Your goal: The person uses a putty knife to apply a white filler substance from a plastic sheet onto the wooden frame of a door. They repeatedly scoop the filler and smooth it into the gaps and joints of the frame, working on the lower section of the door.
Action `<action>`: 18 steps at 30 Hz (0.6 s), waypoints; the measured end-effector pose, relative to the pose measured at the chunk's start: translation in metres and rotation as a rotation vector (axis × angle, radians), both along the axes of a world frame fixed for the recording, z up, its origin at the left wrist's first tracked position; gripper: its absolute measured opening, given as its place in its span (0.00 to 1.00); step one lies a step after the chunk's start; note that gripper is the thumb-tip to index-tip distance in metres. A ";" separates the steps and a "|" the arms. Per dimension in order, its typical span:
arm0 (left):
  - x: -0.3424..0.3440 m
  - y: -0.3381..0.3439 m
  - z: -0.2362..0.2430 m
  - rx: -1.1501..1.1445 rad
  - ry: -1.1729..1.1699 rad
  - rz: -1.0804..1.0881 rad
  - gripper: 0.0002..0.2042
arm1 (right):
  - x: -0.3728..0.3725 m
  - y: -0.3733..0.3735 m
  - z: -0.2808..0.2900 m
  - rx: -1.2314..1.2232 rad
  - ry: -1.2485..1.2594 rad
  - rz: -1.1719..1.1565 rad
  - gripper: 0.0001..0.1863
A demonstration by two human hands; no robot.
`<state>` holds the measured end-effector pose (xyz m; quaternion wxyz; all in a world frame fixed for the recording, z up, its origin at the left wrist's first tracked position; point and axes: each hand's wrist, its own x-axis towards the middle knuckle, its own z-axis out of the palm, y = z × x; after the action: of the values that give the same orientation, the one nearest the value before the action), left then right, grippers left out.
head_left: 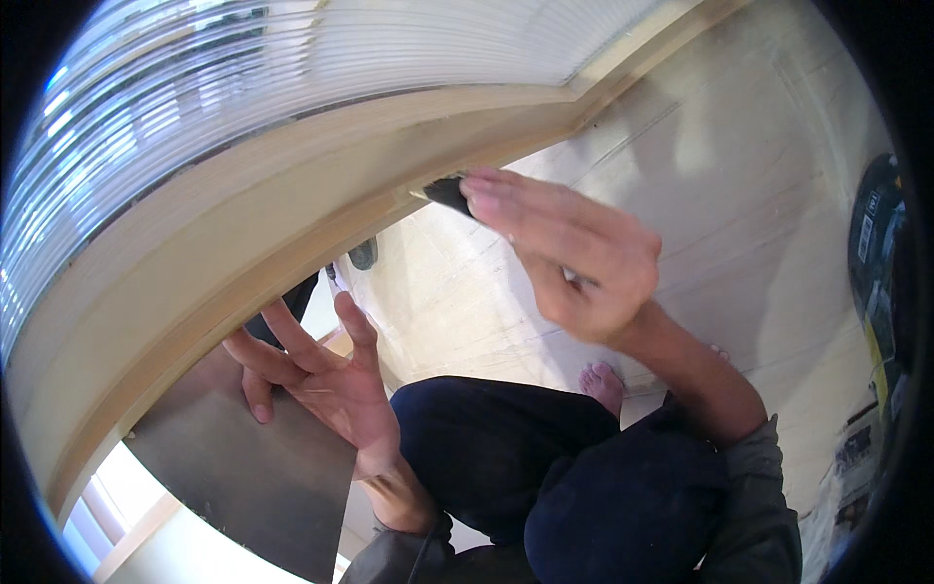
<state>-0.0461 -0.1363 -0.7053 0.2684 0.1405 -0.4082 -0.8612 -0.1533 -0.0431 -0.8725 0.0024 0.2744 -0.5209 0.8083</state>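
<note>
A dark flat piece (449, 193), perhaps a pad or blade, is pinched in my right hand (574, 253) against the edge of a pale wooden board (204, 185) with a ribbed translucent panel (233, 58) above it. My left hand (331, 384) is lower left, palm up and fingers spread, its fingertips at the underside of that board, beside a dark grey sheet (243, 477) that runs down from the board.
My knees in dark trousers (584, 487) and a bare foot (600, 384) are below me on a pale floor (700, 175). A dark tool case or bag (866, 263) lies at the far right. A dark shoe or object (363, 255) shows beyond the board.
</note>
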 end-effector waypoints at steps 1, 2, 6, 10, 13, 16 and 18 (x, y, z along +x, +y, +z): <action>0.002 -0.001 0.000 0.016 0.010 0.001 0.14 | -0.005 -0.001 0.000 -0.024 -0.015 0.047 0.22; 0.000 -0.001 -0.001 0.021 0.004 0.001 0.14 | -0.008 -0.002 -0.002 -0.019 -0.005 0.054 0.22; -0.003 0.001 -0.003 0.015 -0.016 0.013 0.15 | -0.013 -0.002 -0.008 -0.003 0.027 0.075 0.21; -0.002 0.001 -0.002 -0.015 -0.023 0.041 0.14 | -0.011 0.008 -0.007 -0.016 0.025 0.182 0.20; -0.003 0.001 -0.002 0.011 -0.013 0.030 0.14 | -0.008 0.009 -0.006 -0.021 -0.131 0.123 0.17; -0.004 0.001 0.001 0.034 -0.012 0.039 0.15 | -0.014 0.007 0.000 -0.046 -0.119 0.103 0.17; -0.002 0.000 0.000 0.038 -0.015 0.041 0.15 | -0.016 0.002 -0.002 -0.073 -0.071 0.085 0.17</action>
<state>-0.0485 -0.1361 -0.7054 0.2805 0.1602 -0.3908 -0.8620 -0.1695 -0.0407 -0.8748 -0.0401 0.2673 -0.4790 0.8352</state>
